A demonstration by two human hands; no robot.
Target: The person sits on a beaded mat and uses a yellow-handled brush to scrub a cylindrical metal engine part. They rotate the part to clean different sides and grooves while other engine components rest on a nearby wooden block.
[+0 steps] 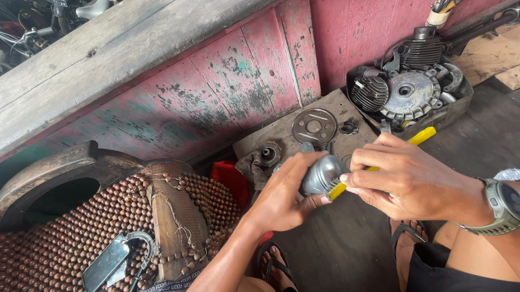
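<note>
We see a dark floor [340, 250]; on it a wooden board [283, 135] with a round metal disc [314, 127], and right of the board a metal tray [458, 104] of engine parts.

Premises are a small-engine repair workshop, worked at floor level. Evidence: a metal tray [461, 104] holding finned engine cylinders [371, 92] and a round flywheel cover [412, 94], loose discs and bearings on a greasy wooden board [283, 132], and tangled bicycle or motorcycle parts [14, 29] beyond the worn, paint-flaked wooden bench [164, 79]. Floor is dark and oil-stained.
</note>
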